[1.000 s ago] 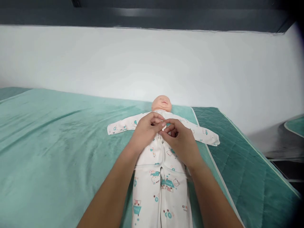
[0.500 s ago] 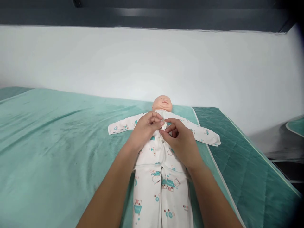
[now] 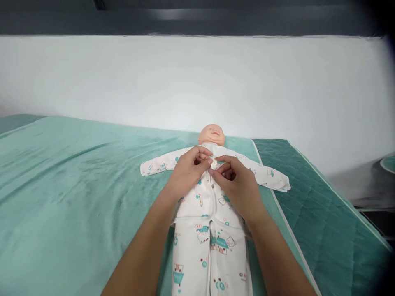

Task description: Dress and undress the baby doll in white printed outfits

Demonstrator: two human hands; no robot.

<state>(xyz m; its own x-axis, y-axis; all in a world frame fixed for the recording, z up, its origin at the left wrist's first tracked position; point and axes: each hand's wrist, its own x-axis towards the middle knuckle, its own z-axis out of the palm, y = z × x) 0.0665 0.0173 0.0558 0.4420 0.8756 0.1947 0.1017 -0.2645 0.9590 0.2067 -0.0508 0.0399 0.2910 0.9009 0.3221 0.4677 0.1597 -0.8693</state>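
A baby doll [image 3: 211,134] lies on its back on a teal blanket [image 3: 77,176], dressed in a white printed sleepsuit [image 3: 210,230] with its sleeves spread wide. My left hand [image 3: 188,170] and my right hand [image 3: 239,185] meet over the doll's chest. Both pinch the front opening of the sleepsuit near the neckline, thumbs and fingertips pressed on the fabric around a small button. The doll's hands are hidden inside the sleeves.
A darker quilted teal mat [image 3: 324,218] lies under the blanket on the right and ends at an edge. A white wall [image 3: 197,82] rises right behind the doll's head. The blanket stretches far to the left.
Both hands stay pinched at the chest placket; their fingertips shifted only slightly. The view drifted a little to the right.
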